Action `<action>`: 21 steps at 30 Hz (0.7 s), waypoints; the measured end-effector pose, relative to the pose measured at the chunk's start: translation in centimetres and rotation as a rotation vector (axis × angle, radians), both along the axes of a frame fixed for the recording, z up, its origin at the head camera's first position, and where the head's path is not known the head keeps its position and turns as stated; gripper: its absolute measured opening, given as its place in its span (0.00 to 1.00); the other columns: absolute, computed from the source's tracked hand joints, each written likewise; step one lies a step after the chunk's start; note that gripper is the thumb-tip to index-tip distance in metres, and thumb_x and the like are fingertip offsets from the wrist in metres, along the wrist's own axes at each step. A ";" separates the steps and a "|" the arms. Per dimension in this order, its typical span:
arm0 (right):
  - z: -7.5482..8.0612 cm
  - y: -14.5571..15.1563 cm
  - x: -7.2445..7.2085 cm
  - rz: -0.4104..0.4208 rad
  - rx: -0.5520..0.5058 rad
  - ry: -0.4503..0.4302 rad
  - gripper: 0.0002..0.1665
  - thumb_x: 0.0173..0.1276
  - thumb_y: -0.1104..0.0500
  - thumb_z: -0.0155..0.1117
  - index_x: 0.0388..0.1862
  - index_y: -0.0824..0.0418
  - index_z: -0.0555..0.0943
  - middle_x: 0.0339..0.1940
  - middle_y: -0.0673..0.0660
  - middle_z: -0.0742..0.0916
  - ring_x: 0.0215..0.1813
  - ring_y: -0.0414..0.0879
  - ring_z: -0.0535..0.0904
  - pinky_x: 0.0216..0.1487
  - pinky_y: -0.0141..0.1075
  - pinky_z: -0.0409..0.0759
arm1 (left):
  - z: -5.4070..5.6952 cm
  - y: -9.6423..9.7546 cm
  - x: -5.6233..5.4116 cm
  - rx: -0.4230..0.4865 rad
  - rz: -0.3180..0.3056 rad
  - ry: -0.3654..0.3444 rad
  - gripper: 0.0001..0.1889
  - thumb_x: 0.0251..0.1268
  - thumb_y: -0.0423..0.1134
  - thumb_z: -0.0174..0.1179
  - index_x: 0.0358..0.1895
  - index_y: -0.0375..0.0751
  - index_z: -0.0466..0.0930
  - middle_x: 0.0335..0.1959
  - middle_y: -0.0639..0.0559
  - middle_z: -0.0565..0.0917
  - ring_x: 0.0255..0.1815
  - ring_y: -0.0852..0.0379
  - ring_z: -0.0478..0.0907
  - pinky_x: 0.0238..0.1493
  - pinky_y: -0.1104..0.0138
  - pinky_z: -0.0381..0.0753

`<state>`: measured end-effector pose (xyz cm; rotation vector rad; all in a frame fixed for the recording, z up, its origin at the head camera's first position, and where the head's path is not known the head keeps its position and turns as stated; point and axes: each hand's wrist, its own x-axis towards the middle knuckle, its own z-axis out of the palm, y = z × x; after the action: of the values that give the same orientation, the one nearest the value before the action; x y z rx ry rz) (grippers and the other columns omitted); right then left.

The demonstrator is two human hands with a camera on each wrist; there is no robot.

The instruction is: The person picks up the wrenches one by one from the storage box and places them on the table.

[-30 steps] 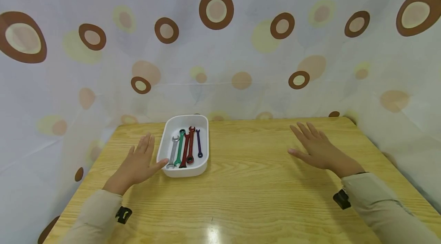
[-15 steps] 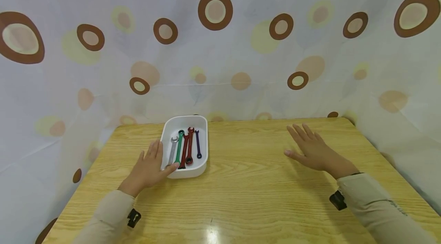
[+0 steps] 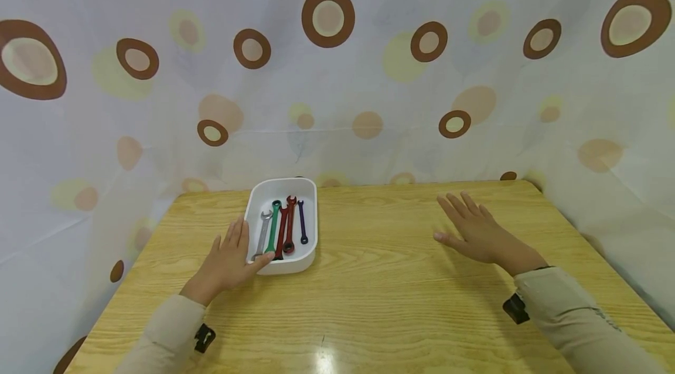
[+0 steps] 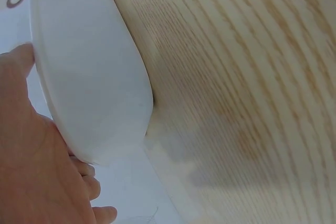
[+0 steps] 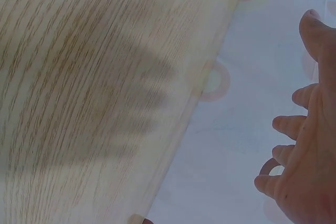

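A white plastic tray (image 3: 311, 218) stands on the left half of the table. Inside lie a silver wrench (image 3: 263, 232), a green wrench (image 3: 273, 227), two red wrenches and a small purple wrench (image 3: 303, 221). My left hand (image 3: 224, 262) is at the tray's near left corner, fingers straight along its left side, thumb over the near rim. In the left wrist view the thumb tip (image 4: 25, 56) meets the rim of the tray. Far to the right my right hand (image 3: 477, 236) hovers above the table, fingers spread, holding nothing.
The wooden table (image 3: 379, 292) extends right and forward of the tray. A patterned curtain (image 3: 369, 69) hangs behind and along both sides. Each sleeve has a black device (image 3: 204, 337) strapped at the wrist.
My left hand has moved right and slightly nearer, from beside the tray to its corner, its thumb now over the rim. The right hand has barely shifted.
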<state>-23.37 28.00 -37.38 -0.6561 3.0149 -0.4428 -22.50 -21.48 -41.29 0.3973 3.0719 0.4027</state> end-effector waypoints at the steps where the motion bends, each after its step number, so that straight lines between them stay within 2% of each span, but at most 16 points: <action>1: 0.0 0.0 0.0 0.000 0.001 -0.001 0.49 0.72 0.38 0.50 0.78 0.63 0.45 0.76 0.72 0.50 0.76 0.70 0.34 0.67 0.69 0.36 | -0.1 0.0 0.0 0.000 -0.001 0.002 0.54 0.66 0.69 0.43 0.72 0.21 0.41 0.75 0.29 0.43 0.75 0.32 0.40 0.69 0.37 0.42; 13: 0.1 -1.2 -0.4 0.031 -0.002 0.017 0.48 0.72 0.38 0.50 0.77 0.64 0.48 0.76 0.72 0.52 0.75 0.71 0.37 0.67 0.69 0.40 | -0.3 -0.1 0.0 0.005 -0.005 0.017 0.53 0.66 0.69 0.43 0.73 0.22 0.42 0.75 0.30 0.43 0.76 0.33 0.40 0.69 0.37 0.43; 21: 1.0 -5.3 -1.9 0.093 -0.079 0.029 0.46 0.73 0.37 0.49 0.78 0.62 0.49 0.77 0.68 0.54 0.76 0.68 0.43 0.68 0.67 0.47 | -0.4 -0.1 -0.1 0.003 0.003 0.023 0.53 0.66 0.69 0.43 0.73 0.22 0.42 0.75 0.30 0.44 0.76 0.33 0.41 0.69 0.37 0.44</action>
<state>-25.27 22.66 -36.38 -0.8116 2.9911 -0.5553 -22.56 -21.54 -41.68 0.4006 3.0948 0.4059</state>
